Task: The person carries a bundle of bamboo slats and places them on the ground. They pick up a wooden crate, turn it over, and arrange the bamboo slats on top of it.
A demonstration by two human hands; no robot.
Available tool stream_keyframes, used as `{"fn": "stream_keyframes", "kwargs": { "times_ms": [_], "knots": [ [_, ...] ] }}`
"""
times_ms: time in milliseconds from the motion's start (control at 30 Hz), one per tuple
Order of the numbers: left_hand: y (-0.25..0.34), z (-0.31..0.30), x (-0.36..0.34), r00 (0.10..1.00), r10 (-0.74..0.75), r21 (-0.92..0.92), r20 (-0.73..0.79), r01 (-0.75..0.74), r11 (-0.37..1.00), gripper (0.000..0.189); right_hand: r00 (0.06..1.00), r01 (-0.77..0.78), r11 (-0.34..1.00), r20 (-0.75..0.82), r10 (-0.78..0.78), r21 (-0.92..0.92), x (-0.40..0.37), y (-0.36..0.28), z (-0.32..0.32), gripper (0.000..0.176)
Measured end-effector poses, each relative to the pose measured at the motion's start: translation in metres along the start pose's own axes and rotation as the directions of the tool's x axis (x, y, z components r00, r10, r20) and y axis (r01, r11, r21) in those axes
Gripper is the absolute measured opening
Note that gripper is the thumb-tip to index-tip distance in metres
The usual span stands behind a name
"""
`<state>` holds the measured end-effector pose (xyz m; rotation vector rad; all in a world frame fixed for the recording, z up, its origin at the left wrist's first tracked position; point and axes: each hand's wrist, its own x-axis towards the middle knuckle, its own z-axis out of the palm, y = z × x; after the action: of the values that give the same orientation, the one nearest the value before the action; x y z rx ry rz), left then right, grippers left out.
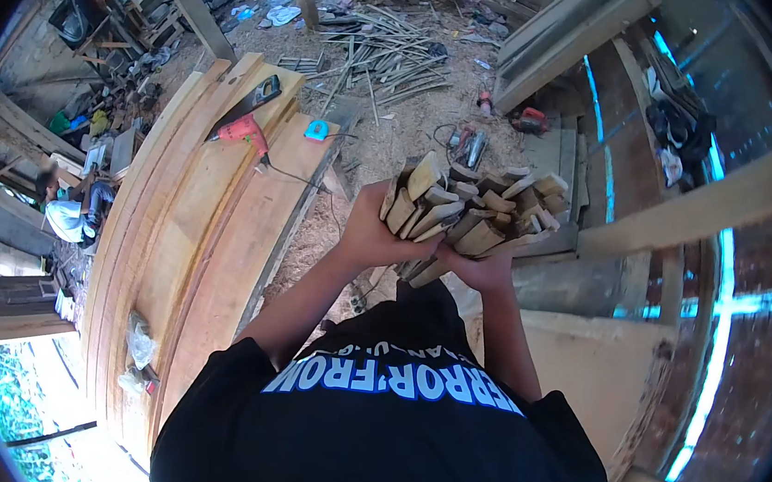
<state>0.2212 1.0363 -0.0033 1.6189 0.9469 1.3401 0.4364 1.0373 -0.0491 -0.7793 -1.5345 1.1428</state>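
Two bunches of wooden slats are held upright side by side in front of my chest, their cut ends facing up. My left hand [370,232] is closed round the left bunch of wooden slats [425,198], which bears several curved strips. Around the right bunch of wooden slats [490,219] my right hand [483,271] is closed from below. The bunches touch or nearly touch. Most of the fingers and the lower lengths of the slats are hidden behind the hands and the wood.
To the left, long planks [165,220] carry a red drill [243,132], a handsaw [251,98], a blue tape measure [318,129] and a plastic bag [140,338]. Loose sticks [389,65] lie on the floor ahead. A person [73,211] sits at far left. Wooden posts [572,50] stand at right.
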Motion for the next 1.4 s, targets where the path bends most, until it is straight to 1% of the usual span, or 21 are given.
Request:
{"fn": "stream_keyframes", "kwargs": {
  "times_ms": [233, 300, 333, 367, 433, 533, 633, 667, 700, 800, 833, 900, 933, 967, 1033, 1067, 1167, 1200, 1233, 1333, 1400],
  "knots": [
    [-0.025, 0.023, 0.135, 0.999, -0.004, 0.033, -0.044, 0.006, 0.999, 0.053, 0.997, -0.059, 0.990, 0.065, 0.051, 0.128, 0.120, 0.030, -0.084, 0.073],
    [-0.032, 0.031, 0.159, 0.997, -0.051, -0.066, -0.056, 0.047, 0.997, 0.054, 0.988, 0.027, 0.997, 0.153, -0.015, -0.076, 0.145, 0.033, -0.106, 0.071],
    [-0.037, 0.033, 0.170, 0.998, -0.053, -0.087, -0.043, 0.049, 0.995, 0.054, 0.988, -0.008, 1.000, 0.153, 0.005, 0.017, 0.153, 0.040, -0.114, 0.066],
    [-0.041, 0.035, 0.181, 0.998, -0.050, -0.093, -0.041, 0.046, 0.995, 0.054, 0.989, -0.007, 1.000, 0.151, 0.005, 0.010, 0.162, 0.042, -0.121, 0.066],
    [-0.045, 0.041, 0.205, 0.999, 0.000, -0.159, -0.041, -0.006, 0.987, 0.053, 0.987, 0.076, 0.987, 0.154, -0.053, -0.142, 0.179, 0.041, -0.135, 0.069],
    [-0.050, 0.042, 0.234, 0.999, -0.011, -0.089, 0.030, 0.013, 0.996, 0.051, 0.996, -0.024, 0.996, 0.082, 0.031, -0.085, 0.191, 0.048, -0.157, 0.069],
    [-0.063, 0.048, 0.264, 0.999, 0.024, -0.046, 0.040, -0.022, 0.999, 0.050, 0.999, 0.021, 0.989, 0.040, -0.015, -0.149, 0.211, 0.049, -0.173, 0.068],
    [-0.068, 0.048, 0.274, 0.998, 0.008, -0.021, 0.064, -0.007, 1.000, 0.050, 0.996, 0.057, 0.995, -0.068, -0.063, -0.079, 0.218, 0.054, -0.170, 0.048],
    [-0.073, 0.048, 0.285, 0.996, -0.010, 0.003, 0.086, 0.010, 1.000, 0.050, 0.995, 0.053, 0.995, -0.076, -0.060, -0.088, 0.227, 0.053, -0.174, 0.048],
    [-0.096, 0.051, 0.318, 0.997, 0.000, -0.137, 0.072, 0.010, 0.990, 0.051, 0.989, 0.069, 0.972, -0.115, -0.097, -0.226, 0.249, 0.063, -0.184, 0.048],
    [-0.109, 0.047, 0.329, 0.997, -0.012, -0.144, 0.081, 0.024, 0.989, 0.051, 0.988, 0.038, 0.968, -0.135, -0.074, -0.248, 0.256, 0.072, -0.189, 0.047],
    [-0.137, 0.036, 0.352, 0.992, 0.105, 0.054, 0.070, -0.109, 0.993, 0.056, 0.985, -0.013, 0.963, -0.172, -0.035, -0.270, 0.273, 0.084, -0.190, 0.046],
    [-0.143, 0.030, 0.363, 0.998, 0.008, -0.047, 0.057, -0.005, 0.999, 0.059, 0.977, -0.029, 0.966, -0.210, -0.026, -0.256, 0.282, 0.087, -0.187, 0.044],
    [-0.161, 0.025, 0.378, 0.997, 0.000, -0.055, 0.071, 0.004, 0.998, 0.059, 0.969, -0.042, 0.969, -0.248, -0.020, -0.244, 0.298, 0.090, -0.187, 0.042],
    [-0.194, 0.009, 0.409, 0.995, -0.087, -0.177, -0.041, 0.078, 0.981, 0.058, 0.977, -0.063, 0.975, -0.213, 0.016, -0.214, 0.334, 0.101, -0.186, 0.038],
    [-0.211, -0.006, 0.426, 0.986, -0.164, -0.045, 0.030, 0.165, 0.985, 0.060, 0.975, -0.086, 0.975, -0.218, 0.040, -0.205, 0.351, 0.113, -0.186, 0.038],
    [-0.257, -0.035, 0.477, 0.954, -0.273, -0.156, 0.126, 0.291, 0.944, 0.062, 0.968, -0.121, 0.967, -0.244, 0.065, -0.222, 0.411, 0.151, -0.177, 0.040],
    [-0.270, -0.042, 0.496, 0.986, -0.161, -0.163, 0.040, 0.165, 0.973, 0.063, 0.964, -0.123, 0.962, -0.258, 0.058, -0.243, 0.435, 0.165, -0.172, 0.042],
    [-0.279, -0.054, 0.519, 0.994, -0.094, -0.113, 0.055, 0.100, 0.989, 0.062, 0.964, -0.127, 0.963, -0.257, 0.063, -0.238, 0.465, 0.181, -0.169, 0.042],
    [-0.306, -0.099, 0.586, 0.984, -0.144, -0.165, 0.104, 0.160, 0.973, 0.059, 0.988, -0.081, 0.918, -0.154, 0.022, -0.389, 0.550, 0.219, -0.157, 0.054],
    [-0.326, -0.132, 0.623, 0.978, -0.187, -0.193, 0.090, 0.202, 0.960, 0.057, 0.995, -0.074, 0.890, -0.094, 0.035, -0.450, 0.601, 0.242, -0.149, 0.043]
  ]
}}
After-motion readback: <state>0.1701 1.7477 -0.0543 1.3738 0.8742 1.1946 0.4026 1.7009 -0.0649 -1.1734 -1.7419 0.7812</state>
